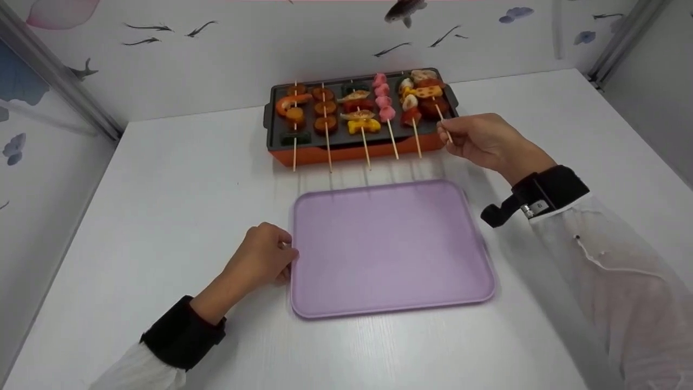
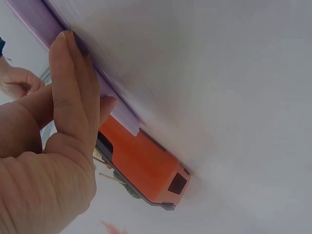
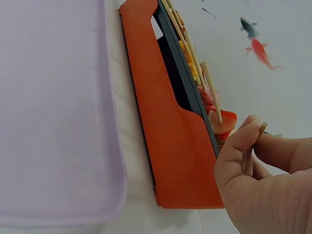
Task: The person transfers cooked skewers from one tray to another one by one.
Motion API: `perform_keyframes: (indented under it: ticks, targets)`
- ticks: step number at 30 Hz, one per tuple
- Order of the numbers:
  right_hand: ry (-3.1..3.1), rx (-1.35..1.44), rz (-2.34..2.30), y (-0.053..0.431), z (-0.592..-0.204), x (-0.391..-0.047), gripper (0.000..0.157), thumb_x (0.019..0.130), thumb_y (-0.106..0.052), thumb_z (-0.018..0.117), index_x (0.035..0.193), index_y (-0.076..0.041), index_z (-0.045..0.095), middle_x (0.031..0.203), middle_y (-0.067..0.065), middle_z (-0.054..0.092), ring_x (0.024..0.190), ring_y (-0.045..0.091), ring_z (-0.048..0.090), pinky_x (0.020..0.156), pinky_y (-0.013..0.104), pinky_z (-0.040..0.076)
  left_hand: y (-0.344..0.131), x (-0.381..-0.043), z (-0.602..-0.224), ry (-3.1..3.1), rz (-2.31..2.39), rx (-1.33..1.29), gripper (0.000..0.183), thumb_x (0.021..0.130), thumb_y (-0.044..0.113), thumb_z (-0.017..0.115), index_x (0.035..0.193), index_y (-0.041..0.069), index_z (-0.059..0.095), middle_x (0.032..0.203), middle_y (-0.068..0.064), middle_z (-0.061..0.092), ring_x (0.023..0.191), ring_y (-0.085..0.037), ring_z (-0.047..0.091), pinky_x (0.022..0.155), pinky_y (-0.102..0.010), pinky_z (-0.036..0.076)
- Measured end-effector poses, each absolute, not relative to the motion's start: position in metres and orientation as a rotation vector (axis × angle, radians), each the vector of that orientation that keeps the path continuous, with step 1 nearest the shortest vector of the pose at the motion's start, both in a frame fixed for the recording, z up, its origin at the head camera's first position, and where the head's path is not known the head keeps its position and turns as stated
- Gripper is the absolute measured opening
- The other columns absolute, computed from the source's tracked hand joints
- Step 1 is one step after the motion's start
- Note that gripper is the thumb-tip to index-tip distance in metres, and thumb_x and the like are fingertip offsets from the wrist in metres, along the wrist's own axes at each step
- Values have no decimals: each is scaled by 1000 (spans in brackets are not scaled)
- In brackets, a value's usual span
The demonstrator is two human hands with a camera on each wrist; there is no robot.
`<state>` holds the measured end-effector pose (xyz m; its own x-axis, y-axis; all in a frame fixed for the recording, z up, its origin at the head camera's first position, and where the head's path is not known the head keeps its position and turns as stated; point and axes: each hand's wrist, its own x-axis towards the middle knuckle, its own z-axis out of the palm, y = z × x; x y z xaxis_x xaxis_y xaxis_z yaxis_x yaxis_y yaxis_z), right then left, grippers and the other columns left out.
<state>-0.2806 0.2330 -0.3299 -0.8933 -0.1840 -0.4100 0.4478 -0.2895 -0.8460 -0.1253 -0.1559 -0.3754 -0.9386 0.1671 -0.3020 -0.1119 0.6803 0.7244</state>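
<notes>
At the right end of the toy grill (image 1: 354,154), my right hand (image 1: 484,141) pinches the lower stick of the rightmost skewer (image 1: 437,110) between thumb and fingers. The stick's end pokes out past the fingertips in the right wrist view. That skewer's food pieces overlap the grill's dark plate in the head view. My left hand (image 1: 262,253) grips the left rim of a lilac tray (image 1: 392,246), with its thumb at the edge. Seen from the left wrist, fingers (image 2: 68,87) lie along the tray's side (image 2: 36,19). The tray lies flat on the white table, in front of the grill.
Several more toy food skewers lie side by side on the grill, including a pink one (image 1: 383,97), their sticks reaching over its front edge. Behind the grill stands a white wall (image 1: 325,32) printed with fish and petals. Metal posts (image 1: 59,70) mark the back corners.
</notes>
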Motion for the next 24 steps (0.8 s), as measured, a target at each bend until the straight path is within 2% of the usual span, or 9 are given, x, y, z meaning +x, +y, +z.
perform_keyframes:
  ticks: [7, 12, 17, 24]
  targets:
    - [1566, 297, -2244, 235, -324, -279, 14, 103, 1, 61, 105, 7, 73, 91, 12, 67, 78, 16, 66, 71, 24, 56, -155, -125, -373, 2536, 1138, 13, 19, 96, -4, 66, 78, -2, 68, 60, -7, 66, 49, -15, 63, 50, -24, 53]
    - [1567, 277, -2248, 238, -319, -274, 15, 104, 2, 58, 111, 7, 69, 99, 12, 66, 82, 16, 66, 74, 24, 57, -156, -125, -373, 2545, 1152, 68, 20, 95, -7, 67, 76, -2, 69, 60, -6, 67, 50, -16, 65, 51, -23, 52]
    - [1613, 232, -2230, 242, -312, -262, 14, 103, 0, 61, 113, 5, 71, 101, 12, 67, 84, 17, 67, 78, 25, 59, -157, -124, -374, 2562, 1161, 98, 21, 94, -7, 67, 74, -2, 69, 60, -6, 67, 50, -16, 66, 51, -22, 51]
    - [1737, 159, -2135, 248, -306, -235, 16, 101, -5, 68, 113, 3, 73, 102, 13, 71, 87, 17, 72, 82, 26, 60, -157, -125, -373, 2532, 1171, 52, 9, 95, -6, 68, 88, -5, 72, 61, -7, 68, 50, -16, 65, 52, -25, 55]
